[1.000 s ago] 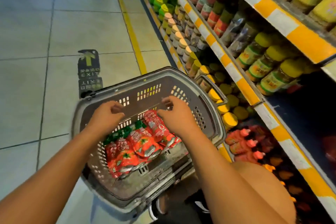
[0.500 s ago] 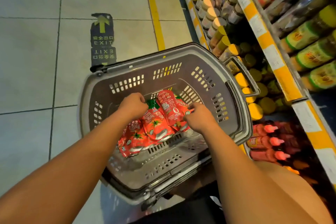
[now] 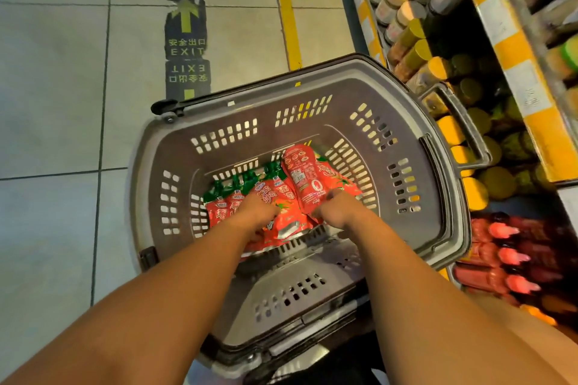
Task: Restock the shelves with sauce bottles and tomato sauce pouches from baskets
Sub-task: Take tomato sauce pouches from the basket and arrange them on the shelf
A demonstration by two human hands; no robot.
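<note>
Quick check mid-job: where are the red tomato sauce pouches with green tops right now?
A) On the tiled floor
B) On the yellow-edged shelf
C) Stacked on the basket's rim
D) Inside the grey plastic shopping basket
D: the red tomato sauce pouches lie on the bottom of the grey plastic shopping basket, with the left hand and right hand on them.

One grey slotted plastic basket [image 3: 444,216] holds at least four red foil tomato sauce pouches [image 3: 308,180]; three red pink-capped sauce bottles [image 3: 488,256] show on the shelf.

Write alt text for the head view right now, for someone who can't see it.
Both hands reach into a grey plastic shopping basket on the floor: the right hand grips a red tomato sauce pouch, the left hand rests on the pouch pile. Stocked shelves stand to the right.
</note>
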